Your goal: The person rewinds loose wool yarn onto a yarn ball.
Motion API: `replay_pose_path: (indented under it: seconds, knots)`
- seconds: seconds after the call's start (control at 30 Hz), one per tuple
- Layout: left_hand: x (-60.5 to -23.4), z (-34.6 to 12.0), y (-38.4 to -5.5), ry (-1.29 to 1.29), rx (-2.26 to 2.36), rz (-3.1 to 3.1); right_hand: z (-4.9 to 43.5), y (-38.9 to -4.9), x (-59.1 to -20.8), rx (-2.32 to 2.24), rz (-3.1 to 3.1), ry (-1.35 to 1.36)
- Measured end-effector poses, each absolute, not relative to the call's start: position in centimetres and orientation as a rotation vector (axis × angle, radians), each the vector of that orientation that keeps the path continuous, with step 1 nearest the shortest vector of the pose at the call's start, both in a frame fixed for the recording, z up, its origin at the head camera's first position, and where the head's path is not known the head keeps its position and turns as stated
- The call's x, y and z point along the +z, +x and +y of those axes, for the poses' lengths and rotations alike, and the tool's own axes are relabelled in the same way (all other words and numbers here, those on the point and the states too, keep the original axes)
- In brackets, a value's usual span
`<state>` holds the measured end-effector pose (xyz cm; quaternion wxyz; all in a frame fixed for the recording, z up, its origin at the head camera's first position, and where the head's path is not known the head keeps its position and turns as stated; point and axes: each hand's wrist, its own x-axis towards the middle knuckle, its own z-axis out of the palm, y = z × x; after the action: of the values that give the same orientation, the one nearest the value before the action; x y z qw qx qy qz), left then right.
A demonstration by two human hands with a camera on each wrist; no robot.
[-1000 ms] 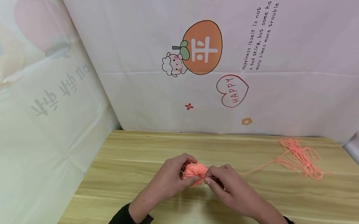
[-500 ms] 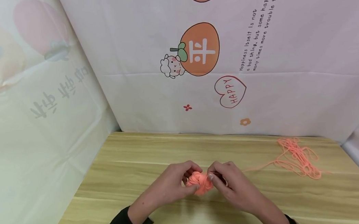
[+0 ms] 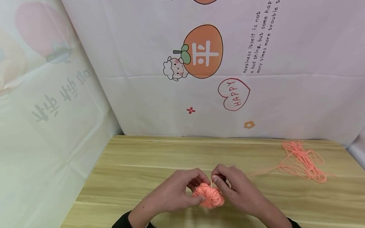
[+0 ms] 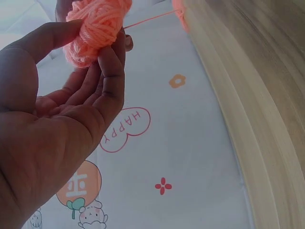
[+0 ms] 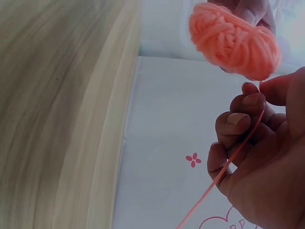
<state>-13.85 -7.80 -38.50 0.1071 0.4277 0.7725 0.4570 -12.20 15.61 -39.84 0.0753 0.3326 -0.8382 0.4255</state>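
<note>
A small ball of coral-pink yarn (image 3: 211, 196) is held between the thumb and fingers of my left hand (image 3: 181, 190). In the left wrist view the ball (image 4: 97, 31) sits at the fingertips, wound with many crossing strands. My right hand (image 3: 240, 190) pinches the yarn strand (image 5: 248, 133) between thumb and forefinger, close beside the ball. That strand runs across the curled fingers in the right wrist view and drops away below. From the pinch, a short taut length reaches the ball's upper side in the head view.
A loose tangle of the same yarn (image 3: 304, 162) lies at the right rear of the wooden table (image 3: 141, 158), its strand trailing toward my right hand. A printed white cloth (image 3: 150, 105) stands upright along the back edge, and another cloth (image 3: 46, 143) hangs at the left.
The yarn ball has come nearer to me and slightly right, turning in my left hand. My right hand has moved the strand from the ball's right side to above it.
</note>
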Motion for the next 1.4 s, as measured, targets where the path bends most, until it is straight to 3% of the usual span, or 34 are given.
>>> replay_pose_path:
  seconds: [0.3, 0.8, 1.4]
  knots:
    - [-35.8, -7.7, -12.6, 1.322, 1.433, 2.204, 15.7, -12.4, -40.7, 1.359, -2.497, 0.949]
    - [-35.8, -7.9, -12.7, 1.344, 1.684, 1.971, 15.1, -12.5, -41.6, 1.505, -2.492, 0.995]
    - [-38.1, -7.9, -14.3, 1.046, 1.989, 2.09, 14.3, -12.1, -42.1, 1.459, -2.477, 0.996]
